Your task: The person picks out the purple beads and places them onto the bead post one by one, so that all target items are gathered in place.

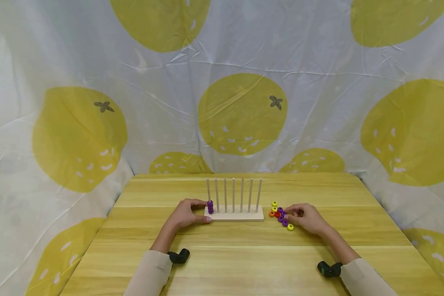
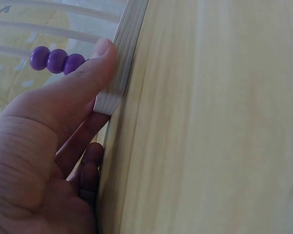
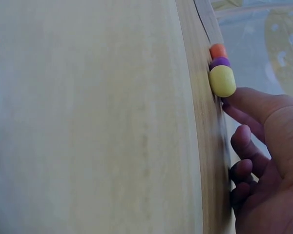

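A white cloth (image 1: 163, 115) printed with big yellow lemons (image 1: 243, 123) hung behind the table (image 1: 244, 263) and down both its sides. The table was of pale, streaked wood. A light sleeve (image 1: 149, 273) covered the left forearm, and a matching sleeve (image 1: 366, 277) the right.

The rack (image 1: 240, 218), a pale wooden base with seven upright pegs in a row, stood on the table between the hands, nearer the left one.

The left hand (image 1: 186, 213) gripped the rack's left end, its thumb lying along the front edge and its forefinger reaching behind, beside the leftmost peg (image 1: 208, 189). The right hand (image 1: 306, 218) was at the loose beads right of the rack, thumb and forefinger nearly together beside a purple bead (image 1: 283, 213), the other fingers curled; whether it had hold of that bead could not be told. A black device (image 1: 179, 256) sat at the left wrist, and another black device (image 1: 329, 269) at the right.

Purple beads (image 1: 210, 207), at least three, were stacked on the leftmost peg. The loose ones lay in a cluster: several purple, three yellow (image 1: 290, 227), one orange (image 1: 271, 214) and one red (image 1: 277, 214).
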A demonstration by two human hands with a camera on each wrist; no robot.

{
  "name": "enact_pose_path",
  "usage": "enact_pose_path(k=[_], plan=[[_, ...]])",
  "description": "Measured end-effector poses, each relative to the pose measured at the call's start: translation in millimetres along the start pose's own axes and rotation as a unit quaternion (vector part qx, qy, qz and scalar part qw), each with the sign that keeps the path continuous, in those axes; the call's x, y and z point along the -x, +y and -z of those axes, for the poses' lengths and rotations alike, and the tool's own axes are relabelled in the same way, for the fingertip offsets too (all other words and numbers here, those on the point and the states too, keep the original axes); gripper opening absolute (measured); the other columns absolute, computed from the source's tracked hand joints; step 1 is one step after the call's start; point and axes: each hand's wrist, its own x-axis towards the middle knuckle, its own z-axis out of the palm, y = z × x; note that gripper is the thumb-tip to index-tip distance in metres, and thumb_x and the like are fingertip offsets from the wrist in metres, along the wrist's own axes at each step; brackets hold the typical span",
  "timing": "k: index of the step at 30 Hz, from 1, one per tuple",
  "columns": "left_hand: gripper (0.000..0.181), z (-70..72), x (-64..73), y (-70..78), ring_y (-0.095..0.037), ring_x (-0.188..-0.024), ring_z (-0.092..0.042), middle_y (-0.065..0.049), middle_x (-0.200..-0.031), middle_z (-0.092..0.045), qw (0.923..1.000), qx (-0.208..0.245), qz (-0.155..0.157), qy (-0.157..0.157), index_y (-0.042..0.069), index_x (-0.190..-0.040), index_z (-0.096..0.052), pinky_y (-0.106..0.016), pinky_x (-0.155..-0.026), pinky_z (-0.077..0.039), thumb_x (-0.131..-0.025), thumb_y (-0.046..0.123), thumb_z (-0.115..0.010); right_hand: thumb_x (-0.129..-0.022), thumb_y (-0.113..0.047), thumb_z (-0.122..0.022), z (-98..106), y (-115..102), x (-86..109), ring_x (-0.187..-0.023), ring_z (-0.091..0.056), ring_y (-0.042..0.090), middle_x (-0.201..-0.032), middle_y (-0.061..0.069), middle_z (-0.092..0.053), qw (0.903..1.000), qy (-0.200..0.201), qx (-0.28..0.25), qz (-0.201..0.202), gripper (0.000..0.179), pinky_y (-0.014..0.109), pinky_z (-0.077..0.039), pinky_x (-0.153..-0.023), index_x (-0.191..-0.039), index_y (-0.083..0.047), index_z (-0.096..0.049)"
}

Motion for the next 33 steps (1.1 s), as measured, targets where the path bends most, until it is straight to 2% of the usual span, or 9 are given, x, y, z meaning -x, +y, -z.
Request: enact_pose_path(k=[16,22,33], plan=[[0.062,-0.5,0.7,0.0,-0.030,-0.128,-0.063,-0.003,-0.129,-0.073,1.0000,-0.001,0.005,0.002,0.021,-0.125,-0.075,-0.051,-0.111,-0.048,-0.070,0.043,-0.095,-0.093,-0.031,-0.078,3,2,-0.2,-0.064,-0.048,0.009,-0.076,0.000,-0.057,0.9998,0.007,-0.011,-0.013,0.022,0.022,-0.038,-0.056,-0.107,-0.015,-0.079],[0.063,-1.0,0.0,-0.7,-0.030,-0.128,-0.063,-0.003,-0.128,-0.073,1.0000,-0.001,0.005,0.002,0.020,-0.126,-0.075,-0.051,-0.111,-0.048,-0.071,0.043,-0.095,-0.094,-0.029,-0.077,9,-4,1.7,-0.064,-0.048,0.009,-0.076,0.002,-0.057,0.9997,0.009,-0.022,-0.007,0.021,0.022,-0.039,-0.054,-0.108,-0.013,-0.079],[0.063,-0.4,0.1,-0.2,-0.030,-0.127,-0.063,-0.004,-0.129,-0.073,1.0000,-0.002,0.004,0.001,0.020,-0.126,-0.075,-0.051,-0.111,-0.049,-0.071,0.043,-0.095,-0.096,-0.030,-0.074,22,-16,-0.1,-0.062,-0.045,0.008,-0.075,0.003,-0.055,0.9994,0.033,-0.002,0.010,0.019,0.024,-0.037,-0.053,-0.107,-0.015,-0.079]])
